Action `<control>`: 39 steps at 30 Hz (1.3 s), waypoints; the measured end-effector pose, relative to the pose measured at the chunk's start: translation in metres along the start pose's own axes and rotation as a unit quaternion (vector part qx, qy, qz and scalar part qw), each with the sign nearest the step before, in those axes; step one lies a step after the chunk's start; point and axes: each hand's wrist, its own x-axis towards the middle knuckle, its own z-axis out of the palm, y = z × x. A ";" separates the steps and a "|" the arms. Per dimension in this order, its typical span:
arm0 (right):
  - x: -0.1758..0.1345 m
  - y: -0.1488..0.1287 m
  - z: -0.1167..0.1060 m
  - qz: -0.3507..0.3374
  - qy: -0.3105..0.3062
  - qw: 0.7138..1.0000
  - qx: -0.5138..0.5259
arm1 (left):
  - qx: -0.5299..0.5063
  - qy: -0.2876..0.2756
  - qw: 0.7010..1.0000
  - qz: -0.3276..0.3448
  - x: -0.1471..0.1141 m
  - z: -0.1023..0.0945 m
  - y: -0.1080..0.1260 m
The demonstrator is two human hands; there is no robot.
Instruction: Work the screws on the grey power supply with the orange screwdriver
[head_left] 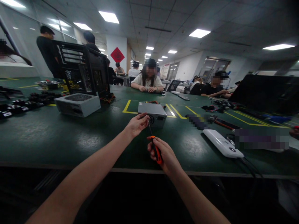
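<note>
My right hand [163,152] is closed round the orange and black handle of a screwdriver [157,151], its thin shaft pointing up and away from me. My left hand [138,125] is pinched by the screwdriver's tip; whatever is between the fingertips is too small to make out. Just beyond the fingers stands a small grey computer power supply [153,109] with a round fan grille on its near face. The fingers partly cover that face, and whether they or the tip touch it I cannot tell.
At left lie a larger grey power supply [78,104], an open black computer case [84,68], a metal bowl [47,84] and black parts. A white device [221,143] with cables lies at right, near a dark monitor [266,93]. Across the green table [93,140] sits a person [149,77].
</note>
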 end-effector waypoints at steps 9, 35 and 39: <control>-0.002 -0.003 -0.002 0.001 0.009 1.000 0.018 | 0.026 -0.012 1.000 -0.002 0.000 0.001 -0.002; -0.005 -0.003 -0.002 -0.003 -0.002 0.999 0.035 | 0.023 -0.026 0.999 0.013 -0.003 0.002 -0.002; -0.004 -0.002 -0.004 -0.005 0.013 0.997 0.071 | 0.042 -0.043 0.998 0.034 -0.001 -0.001 -0.005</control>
